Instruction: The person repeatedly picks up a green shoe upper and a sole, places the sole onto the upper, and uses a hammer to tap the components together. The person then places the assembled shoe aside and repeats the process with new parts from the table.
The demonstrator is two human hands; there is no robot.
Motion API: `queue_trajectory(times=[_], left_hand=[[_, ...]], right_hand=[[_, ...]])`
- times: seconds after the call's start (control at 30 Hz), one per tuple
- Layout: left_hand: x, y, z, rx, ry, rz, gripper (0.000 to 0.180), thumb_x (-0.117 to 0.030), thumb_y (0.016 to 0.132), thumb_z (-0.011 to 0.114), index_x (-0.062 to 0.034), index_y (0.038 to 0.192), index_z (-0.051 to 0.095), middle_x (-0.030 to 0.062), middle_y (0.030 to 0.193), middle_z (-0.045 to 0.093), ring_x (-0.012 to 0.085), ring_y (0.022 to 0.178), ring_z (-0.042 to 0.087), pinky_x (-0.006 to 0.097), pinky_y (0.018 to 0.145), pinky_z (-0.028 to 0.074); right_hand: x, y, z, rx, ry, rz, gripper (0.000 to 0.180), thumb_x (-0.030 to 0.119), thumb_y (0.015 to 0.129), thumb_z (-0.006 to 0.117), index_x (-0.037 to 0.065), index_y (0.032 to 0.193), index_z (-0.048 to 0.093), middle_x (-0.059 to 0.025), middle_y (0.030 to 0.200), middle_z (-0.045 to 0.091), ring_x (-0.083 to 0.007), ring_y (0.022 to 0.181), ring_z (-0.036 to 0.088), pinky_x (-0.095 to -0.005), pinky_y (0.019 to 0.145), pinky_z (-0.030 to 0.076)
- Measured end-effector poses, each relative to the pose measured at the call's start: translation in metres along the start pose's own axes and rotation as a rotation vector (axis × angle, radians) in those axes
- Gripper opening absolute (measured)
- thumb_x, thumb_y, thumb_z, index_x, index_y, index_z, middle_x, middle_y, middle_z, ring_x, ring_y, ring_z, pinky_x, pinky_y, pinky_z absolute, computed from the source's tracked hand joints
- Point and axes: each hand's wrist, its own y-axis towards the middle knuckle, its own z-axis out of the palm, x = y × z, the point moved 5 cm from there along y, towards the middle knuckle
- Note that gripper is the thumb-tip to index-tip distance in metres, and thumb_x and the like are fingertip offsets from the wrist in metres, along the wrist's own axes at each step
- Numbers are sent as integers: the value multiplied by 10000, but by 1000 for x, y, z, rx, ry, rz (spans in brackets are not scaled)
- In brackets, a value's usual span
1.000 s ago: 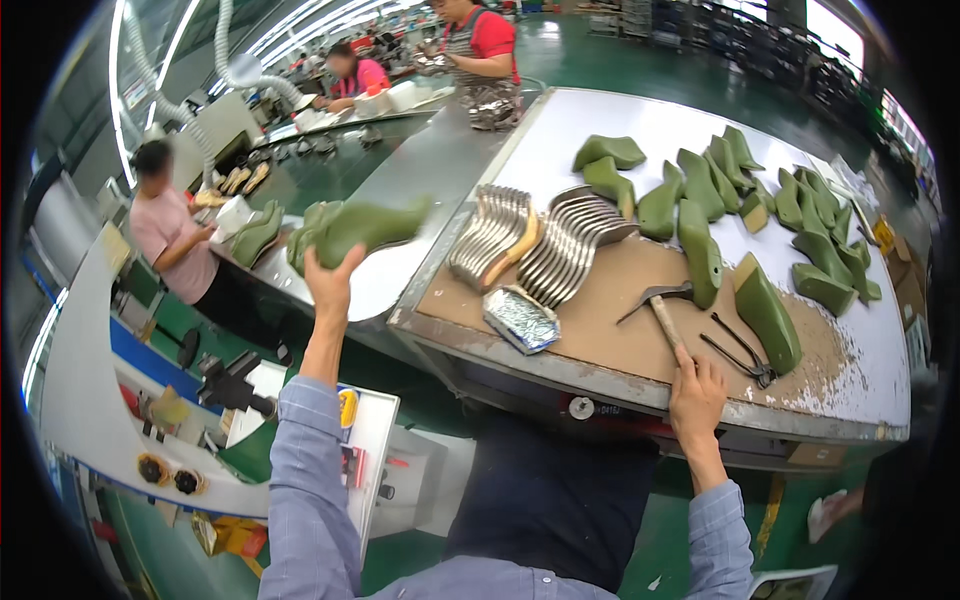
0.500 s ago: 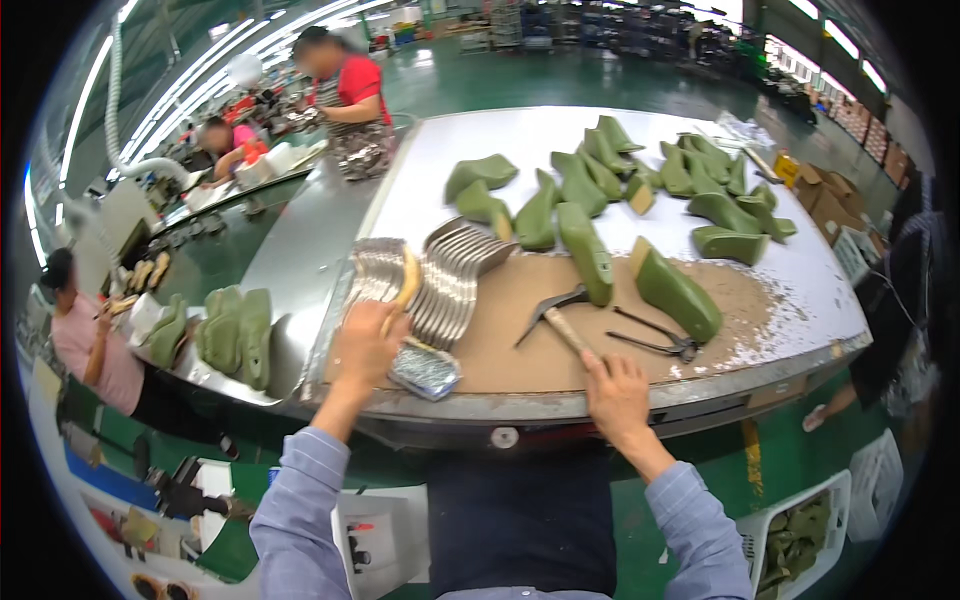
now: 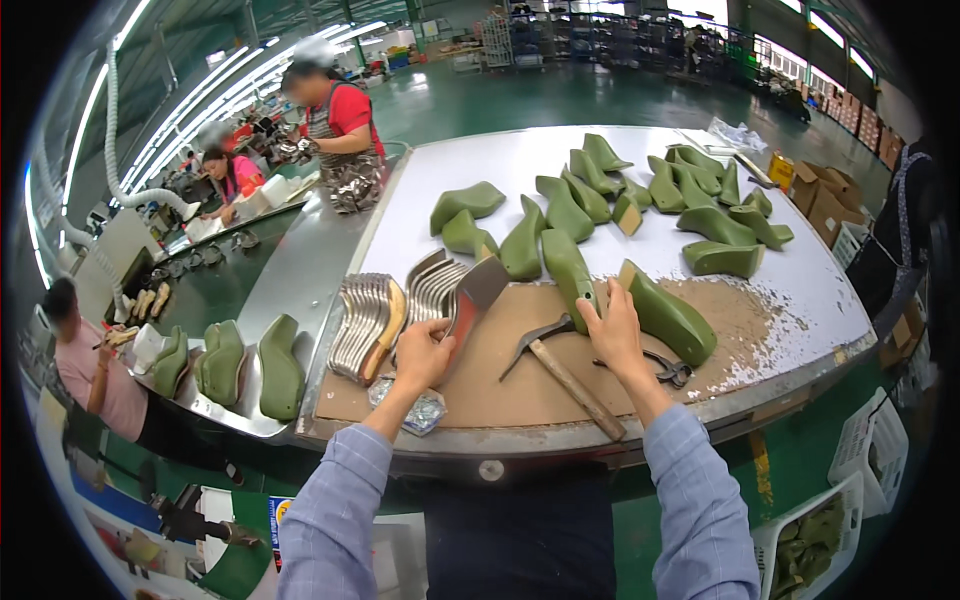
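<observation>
**A:** What are the hands on?

**B:** The left hand (image 3: 425, 352) pinches a thin, flat insole board (image 3: 478, 292), grey-brown with a reddish edge, lifted and tilted just at 3 o'clock of a fanned stack of metal plates (image 3: 385, 312). The right hand (image 3: 612, 335) is closed over the lower end of a green shoe last (image 3: 567, 268), a smooth foot-shaped block lying on the brown work mat (image 3: 500, 360).

**A:** What lies near them?

**B:** A hammer (image 3: 560, 365) lies on the mat between the two hands, its wooden handle pointing toward 5 o'clock. Pincers (image 3: 668, 368) rest just at 4 o'clock of the right hand. Another green last (image 3: 668, 318) lies right beside that hand at 3 o'clock. A crumpled clear packet (image 3: 410, 408) sits under the left wrist.

**A:** Any containers?

**B:** At 5 o'clock, low in the view, a white crate (image 3: 862, 478) holds green lasts. At 9 o'clock, a metal tray (image 3: 215, 410) carries three more green lasts. At 2 o'clock stand brown cardboard boxes (image 3: 822, 192); their contents cannot be made out.
</observation>
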Motion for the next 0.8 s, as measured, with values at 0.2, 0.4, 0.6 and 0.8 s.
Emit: queue_trajectory(times=[0.2,0.4,0.6,0.8], left_hand=[[-14,0,-24,140,-1436,-136,493,-24,926,601,20,1406,500,149,1190,679,234,1020,689,398,943,572],[-15,-30,-13,-93,-1250,75,921,111,803,591,-44,1595,147,141,1404,524,233,1201,594,322,995,513],[-92,-102,15,158,-1692,-102,745,-470,963,656,-73,1498,322,136,1268,583,225,1112,622,387,878,562],[-83,-146,5,172,-1992,-161,525,-439,988,519,0,1268,585,165,1083,684,298,1012,696,416,840,592]], right_hand=[[-57,53,31,160,20,301,483,345,953,674,-83,1177,655,-265,1008,717,-455,960,688,-498,863,534],[3,-25,-3,188,984,435,417,314,1044,585,-67,1203,647,-85,1044,704,-164,870,700,-309,785,582],[144,-104,-44,297,481,-158,343,294,1011,651,-24,1139,660,-134,1123,681,-254,1043,658,-365,933,513],[154,-148,-22,399,565,-117,576,369,964,706,-7,1362,529,-188,1339,573,-306,1278,550,-395,1079,416]])
